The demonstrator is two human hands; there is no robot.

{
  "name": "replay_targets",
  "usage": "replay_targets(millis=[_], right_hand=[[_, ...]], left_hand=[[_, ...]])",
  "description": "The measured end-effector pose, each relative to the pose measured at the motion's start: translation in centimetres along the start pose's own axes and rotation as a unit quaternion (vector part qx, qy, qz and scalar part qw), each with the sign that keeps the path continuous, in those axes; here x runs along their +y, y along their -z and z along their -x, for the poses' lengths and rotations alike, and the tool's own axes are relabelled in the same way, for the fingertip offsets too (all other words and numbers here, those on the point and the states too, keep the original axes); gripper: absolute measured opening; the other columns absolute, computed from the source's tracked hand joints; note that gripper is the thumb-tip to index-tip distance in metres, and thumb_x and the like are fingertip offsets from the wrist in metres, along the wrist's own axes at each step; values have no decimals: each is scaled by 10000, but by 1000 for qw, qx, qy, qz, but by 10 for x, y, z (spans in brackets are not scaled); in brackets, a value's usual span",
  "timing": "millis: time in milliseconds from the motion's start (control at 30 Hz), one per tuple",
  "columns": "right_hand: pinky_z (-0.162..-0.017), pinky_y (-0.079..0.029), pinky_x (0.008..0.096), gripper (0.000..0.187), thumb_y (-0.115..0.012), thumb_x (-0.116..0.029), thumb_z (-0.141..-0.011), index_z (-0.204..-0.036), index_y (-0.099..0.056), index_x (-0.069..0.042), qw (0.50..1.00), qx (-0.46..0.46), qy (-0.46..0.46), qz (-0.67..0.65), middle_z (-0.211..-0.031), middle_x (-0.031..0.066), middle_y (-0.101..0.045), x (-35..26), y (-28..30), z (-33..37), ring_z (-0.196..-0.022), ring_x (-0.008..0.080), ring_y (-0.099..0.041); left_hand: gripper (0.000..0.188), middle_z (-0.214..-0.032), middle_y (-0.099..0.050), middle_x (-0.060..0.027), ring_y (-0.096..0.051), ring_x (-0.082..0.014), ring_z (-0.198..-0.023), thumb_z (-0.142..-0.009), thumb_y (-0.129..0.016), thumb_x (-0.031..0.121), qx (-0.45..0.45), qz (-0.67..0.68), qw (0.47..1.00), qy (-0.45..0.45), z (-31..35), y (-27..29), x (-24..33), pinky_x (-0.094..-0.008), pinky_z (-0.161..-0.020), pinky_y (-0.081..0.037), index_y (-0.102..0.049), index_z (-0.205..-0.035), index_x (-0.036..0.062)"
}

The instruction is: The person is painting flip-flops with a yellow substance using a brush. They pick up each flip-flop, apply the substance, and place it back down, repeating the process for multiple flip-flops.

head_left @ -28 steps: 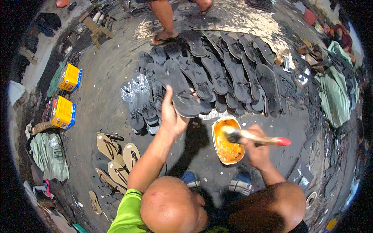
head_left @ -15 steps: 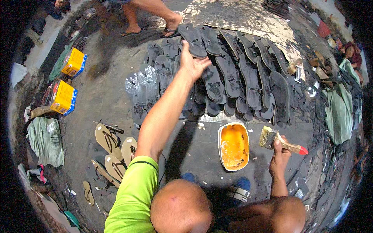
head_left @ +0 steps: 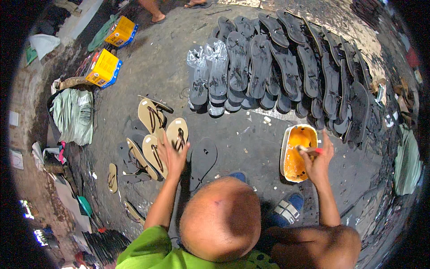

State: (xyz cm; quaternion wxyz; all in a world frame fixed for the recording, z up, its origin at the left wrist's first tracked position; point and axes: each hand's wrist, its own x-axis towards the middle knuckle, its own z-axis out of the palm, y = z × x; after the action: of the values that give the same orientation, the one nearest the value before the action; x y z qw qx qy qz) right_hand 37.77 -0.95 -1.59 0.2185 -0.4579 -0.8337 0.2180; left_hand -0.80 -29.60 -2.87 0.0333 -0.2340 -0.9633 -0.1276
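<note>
My left hand point(head_left: 171, 158) is over a group of tan flip-flops point(head_left: 148, 113) with dark straps, its fingers stretched and apart. The nearest one is a tan flip-flop point(head_left: 180, 129) just beyond the fingertips; I cannot tell whether they touch it. A flat black sole point(head_left: 204, 156) lies on the floor to the right of this hand. My right hand point(head_left: 319, 162) grips a brush point(head_left: 317, 151) by its red-tipped handle. The brush is over a white tub point(head_left: 283, 162) coated inside with orange-yellow stuff; its bristles are hard to make out.
Overlapping rows of black soles point(head_left: 261, 67) spread across the back, some shiny and wet-looking at the left. Two yellow-and-blue boxes point(head_left: 102, 67) stand at the far left near a pale green sack point(head_left: 74, 116). Another person's legs point(head_left: 154, 10) show at the top edge.
My left hand has come back from a black sole at the rear to the tan flip-flops. The brush has moved left over the tub. The view has shifted, and the other person has walked on.
</note>
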Motion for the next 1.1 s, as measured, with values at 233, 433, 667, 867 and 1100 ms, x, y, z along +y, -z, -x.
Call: replay_targets(millis=[233, 433, 667, 867, 1100], right_hand=[[-718, -487, 338, 158, -701, -128, -902, -997, -674, -5, 984, 62, 45, -161, -937, 88, -634, -23, 64, 12, -807, 229, -624], [-609, -483, 393, 144, -740, -193, -857, -904, -708, -60, 994, -69, -31, 80, -824, 118, -619, 14, 73, 68, -677, 299, -610], [-685, -526, 390, 197, -780, -230, -832, -937, -721, -74, 997, -41, -67, -27, -892, 122, -667, 11, 78, 77, -790, 326, -664], [-647, -507, 380, 157, -758, -171, -848, -955, -715, -65, 994, -65, -68, -55, -842, 114, -645, 1, 65, 63, -742, 306, -654], [-633, -508, 382, 178, -764, -185, -843, -909, -683, -40, 996, -40, -68, -41, -827, 130, -635, 3, 66, 69, -737, 318, -655]], left_hand=[[1046, -1485, -348, -351, -388, -476, -1351, -787, -771, 80, 1, 82, 996, -31, 30, -48, -89, -433, -1131, -311, -72, -1560, -7], [1169, -1391, -433, -322, -442, -469, -1266, -653, -805, -25, -98, 12, 995, -26, 18, -20, -37, -477, -1093, -362, -62, -1555, 0], [1006, -1471, -379, -314, -419, -419, -1346, -732, -718, 74, -36, 323, 946, -1, 19, 3, -55, -432, -1131, -329, -134, -1549, 8], [688, -1280, -494, -222, -545, -293, -1119, -682, -820, 92, -153, 428, 871, -186, 70, -4, 38, -433, -1014, -415, -424, -1244, 83], [778, -1471, -368, -362, -396, -477, -1372, -663, -879, 454, -324, 190, 864, -335, 106, -75, 46, -481, -1113, -366, -592, -1289, 92]])
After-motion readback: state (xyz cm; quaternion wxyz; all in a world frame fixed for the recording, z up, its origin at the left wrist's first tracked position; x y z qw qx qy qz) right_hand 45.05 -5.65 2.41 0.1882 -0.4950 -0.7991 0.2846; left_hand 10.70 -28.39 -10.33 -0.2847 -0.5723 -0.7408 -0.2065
